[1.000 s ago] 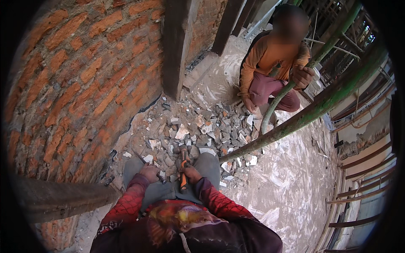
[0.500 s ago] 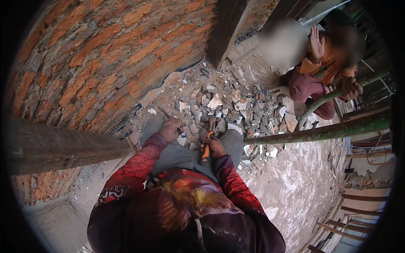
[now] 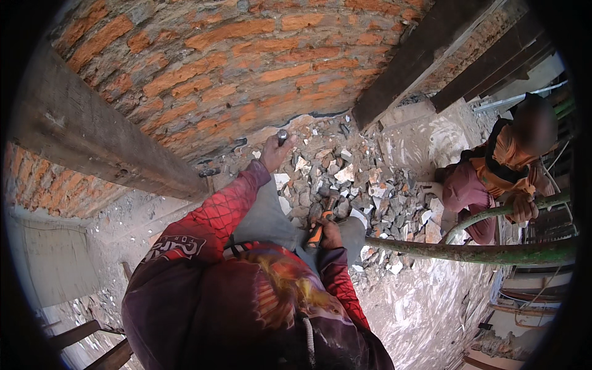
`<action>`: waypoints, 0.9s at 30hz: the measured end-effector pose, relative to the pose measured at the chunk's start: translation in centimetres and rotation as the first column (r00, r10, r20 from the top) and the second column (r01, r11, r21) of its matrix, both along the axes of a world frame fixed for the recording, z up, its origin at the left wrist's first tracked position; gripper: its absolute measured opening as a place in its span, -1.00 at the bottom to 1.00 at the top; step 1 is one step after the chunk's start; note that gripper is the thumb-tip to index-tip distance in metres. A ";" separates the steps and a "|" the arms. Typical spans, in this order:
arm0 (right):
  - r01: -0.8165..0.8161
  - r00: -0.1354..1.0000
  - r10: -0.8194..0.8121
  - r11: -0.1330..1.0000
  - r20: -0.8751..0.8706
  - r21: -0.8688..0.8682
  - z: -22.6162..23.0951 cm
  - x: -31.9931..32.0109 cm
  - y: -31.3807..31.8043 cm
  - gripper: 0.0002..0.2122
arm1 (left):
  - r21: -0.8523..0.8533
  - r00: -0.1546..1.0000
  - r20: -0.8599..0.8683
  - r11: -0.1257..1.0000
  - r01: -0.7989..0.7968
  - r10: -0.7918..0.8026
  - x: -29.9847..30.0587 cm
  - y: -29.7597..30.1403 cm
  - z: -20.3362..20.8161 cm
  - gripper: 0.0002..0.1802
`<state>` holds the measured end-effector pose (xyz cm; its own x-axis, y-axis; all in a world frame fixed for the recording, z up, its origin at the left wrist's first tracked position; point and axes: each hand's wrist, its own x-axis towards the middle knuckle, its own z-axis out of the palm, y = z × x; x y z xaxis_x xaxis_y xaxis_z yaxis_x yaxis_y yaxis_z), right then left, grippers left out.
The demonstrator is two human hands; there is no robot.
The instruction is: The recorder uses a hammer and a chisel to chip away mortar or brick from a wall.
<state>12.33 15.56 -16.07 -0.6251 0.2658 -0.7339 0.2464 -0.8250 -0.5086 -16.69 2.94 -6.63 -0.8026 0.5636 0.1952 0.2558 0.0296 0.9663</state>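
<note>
Chisel gripped in my left hand, tip near the brick wall base; my right hand is closed around the hammer low over rubble. Next, I judge, comes setting the tip and striking squarely.

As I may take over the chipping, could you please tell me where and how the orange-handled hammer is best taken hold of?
Grip the orange-handled hammer on its orange handle, at the end nearest the body, where the right hand already wraps it. Come from the right, palm around the shaft: the dark metal head points forward toward the grey rubble, so that end should probably stay free to strike.
</note>
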 end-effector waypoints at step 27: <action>0.046 0.997 -0.050 0.996 -0.057 -0.073 -1.0 0.2 0.5 -0.95 | 0.132 0.968 0.247 0.991 0.019 -0.051 2.0 -2.1 -2.4 -0.61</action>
<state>12.54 16.10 -17.12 -0.6555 0.2450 -0.7143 0.1770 -0.8697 -0.4607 -14.72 0.82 -9.00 -0.8152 0.5757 0.0634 0.0046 -0.1029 0.9947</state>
